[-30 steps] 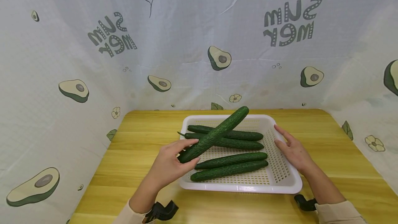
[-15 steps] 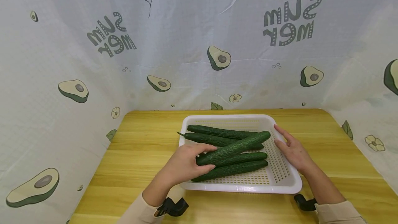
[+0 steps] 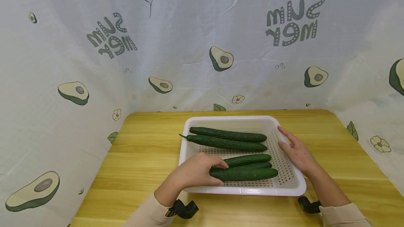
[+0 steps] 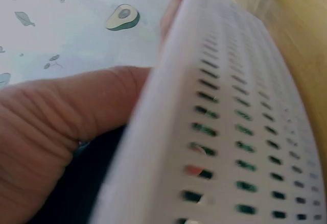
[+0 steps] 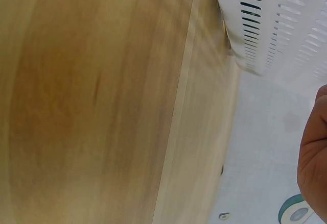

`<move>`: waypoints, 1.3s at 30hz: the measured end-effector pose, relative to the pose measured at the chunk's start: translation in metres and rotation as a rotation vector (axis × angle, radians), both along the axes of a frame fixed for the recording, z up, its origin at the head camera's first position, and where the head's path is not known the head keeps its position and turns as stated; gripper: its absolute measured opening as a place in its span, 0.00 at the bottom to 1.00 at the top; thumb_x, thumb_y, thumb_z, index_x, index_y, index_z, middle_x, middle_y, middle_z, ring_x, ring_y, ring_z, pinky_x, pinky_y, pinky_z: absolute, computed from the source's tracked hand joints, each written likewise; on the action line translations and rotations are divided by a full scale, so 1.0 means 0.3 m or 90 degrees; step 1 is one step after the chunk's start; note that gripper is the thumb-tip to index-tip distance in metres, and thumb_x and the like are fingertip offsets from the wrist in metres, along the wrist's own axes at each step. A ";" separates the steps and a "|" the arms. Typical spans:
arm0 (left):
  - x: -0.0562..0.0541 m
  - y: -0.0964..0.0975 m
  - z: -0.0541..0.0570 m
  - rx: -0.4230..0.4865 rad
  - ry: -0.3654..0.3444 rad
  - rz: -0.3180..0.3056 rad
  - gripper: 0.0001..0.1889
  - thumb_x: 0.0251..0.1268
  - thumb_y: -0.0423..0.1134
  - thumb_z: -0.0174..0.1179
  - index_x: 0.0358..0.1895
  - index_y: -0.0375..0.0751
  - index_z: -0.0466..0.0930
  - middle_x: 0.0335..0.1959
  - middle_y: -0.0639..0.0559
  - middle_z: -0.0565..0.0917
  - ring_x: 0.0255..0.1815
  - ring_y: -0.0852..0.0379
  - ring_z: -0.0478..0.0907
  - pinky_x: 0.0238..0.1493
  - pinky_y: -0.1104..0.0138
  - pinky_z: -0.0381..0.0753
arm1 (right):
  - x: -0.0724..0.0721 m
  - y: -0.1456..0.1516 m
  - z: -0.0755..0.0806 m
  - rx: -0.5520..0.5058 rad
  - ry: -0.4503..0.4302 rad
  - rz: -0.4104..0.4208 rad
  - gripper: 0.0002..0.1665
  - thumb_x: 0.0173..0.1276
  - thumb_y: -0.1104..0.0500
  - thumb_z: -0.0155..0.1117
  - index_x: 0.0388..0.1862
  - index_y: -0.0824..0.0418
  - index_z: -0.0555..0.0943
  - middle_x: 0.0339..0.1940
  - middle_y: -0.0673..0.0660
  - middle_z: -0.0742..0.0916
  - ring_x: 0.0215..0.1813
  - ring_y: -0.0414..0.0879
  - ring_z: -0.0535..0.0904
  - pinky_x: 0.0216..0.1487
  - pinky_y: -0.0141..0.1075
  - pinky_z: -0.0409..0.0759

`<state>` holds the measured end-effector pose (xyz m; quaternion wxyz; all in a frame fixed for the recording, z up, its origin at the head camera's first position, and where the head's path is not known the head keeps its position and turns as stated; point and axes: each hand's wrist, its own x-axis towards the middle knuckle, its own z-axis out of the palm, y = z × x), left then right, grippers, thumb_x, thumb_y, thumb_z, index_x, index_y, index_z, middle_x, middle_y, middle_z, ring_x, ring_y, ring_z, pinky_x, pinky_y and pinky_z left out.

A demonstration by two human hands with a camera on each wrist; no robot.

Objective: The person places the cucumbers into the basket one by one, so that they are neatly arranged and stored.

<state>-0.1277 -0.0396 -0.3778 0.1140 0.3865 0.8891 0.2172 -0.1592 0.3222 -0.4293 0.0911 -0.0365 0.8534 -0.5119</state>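
In the head view my left hand [image 3: 202, 171] holds the near end of a cucumber [image 3: 246, 174] between thumb and fingers, low in a white slotted plastic basket [image 3: 243, 191]. This cucumber lies along the basket's front, partly covering two others, one of them a cucumber [image 3: 249, 159] just behind. Farther back rest a cucumber [image 3: 227, 143] with a thin stem and another cucumber [image 3: 227, 134]. My right hand [image 3: 298, 155] touches the basket's right rim with index finger and thumb fairly straight; its other fingers are hidden. In the left wrist view, the basket wall [image 4: 173, 132] hides most of the grip.
The basket stands on a yellow wood-grain table [image 3: 148, 150]. A pale curtain [image 3: 189, 45] printed with avocados hangs behind it and at both sides. Dark wrist-camera mounts, such as the left mount [image 3: 186, 209], sit just below each hand.
My left hand has lowered the cucumber from a raised slant over the basket to the front, turning it nearly level beside the front pair. The right hand has stayed at the rim.
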 end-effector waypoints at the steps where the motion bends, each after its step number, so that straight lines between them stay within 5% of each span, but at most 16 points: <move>1: -0.001 0.003 -0.005 -0.006 -0.008 -0.001 0.22 0.62 0.49 0.74 0.59 0.53 0.84 0.53 0.60 0.89 0.48 0.67 0.85 0.48 0.76 0.80 | 0.000 -0.001 0.000 0.000 0.001 0.001 0.40 0.85 0.51 0.46 0.87 0.51 0.43 0.58 0.83 0.80 0.37 0.56 0.91 0.31 0.45 0.89; 9: -0.005 0.016 -0.044 0.004 -0.076 0.023 0.21 0.63 0.48 0.73 0.59 0.52 0.84 0.52 0.63 0.89 0.55 0.68 0.83 0.59 0.72 0.79 | -0.001 -0.003 0.000 -0.015 0.002 0.007 0.40 0.85 0.51 0.46 0.87 0.52 0.43 0.58 0.85 0.79 0.37 0.57 0.91 0.31 0.46 0.89; 16: -0.012 0.010 -0.074 0.043 -0.218 0.078 0.23 0.65 0.48 0.72 0.62 0.50 0.81 0.48 0.60 0.89 0.50 0.70 0.84 0.50 0.73 0.82 | -0.007 0.005 -0.003 -0.030 0.008 0.017 0.40 0.85 0.51 0.46 0.86 0.54 0.42 0.58 0.85 0.79 0.36 0.55 0.91 0.31 0.46 0.89; 21: -0.020 0.012 -0.084 0.027 -0.271 0.087 0.21 0.69 0.48 0.68 0.63 0.52 0.80 0.49 0.57 0.88 0.51 0.68 0.83 0.50 0.72 0.82 | -0.008 0.008 -0.006 -0.027 0.001 0.013 0.40 0.85 0.50 0.46 0.87 0.52 0.42 0.56 0.84 0.81 0.35 0.55 0.91 0.30 0.46 0.89; 31: -0.021 0.015 -0.084 0.023 -0.294 0.109 0.20 0.71 0.47 0.66 0.63 0.53 0.77 0.49 0.57 0.87 0.47 0.67 0.83 0.49 0.69 0.82 | -0.012 0.009 -0.002 -0.021 0.000 0.015 0.40 0.86 0.51 0.45 0.87 0.51 0.41 0.58 0.84 0.80 0.36 0.55 0.91 0.30 0.47 0.89; 39: -0.014 0.016 -0.091 0.009 -0.231 0.133 0.23 0.69 0.47 0.67 0.65 0.54 0.75 0.54 0.55 0.87 0.53 0.62 0.83 0.50 0.68 0.83 | -0.010 0.007 -0.004 0.000 -0.003 0.004 0.40 0.85 0.50 0.45 0.87 0.50 0.42 0.55 0.82 0.82 0.34 0.54 0.91 0.30 0.46 0.89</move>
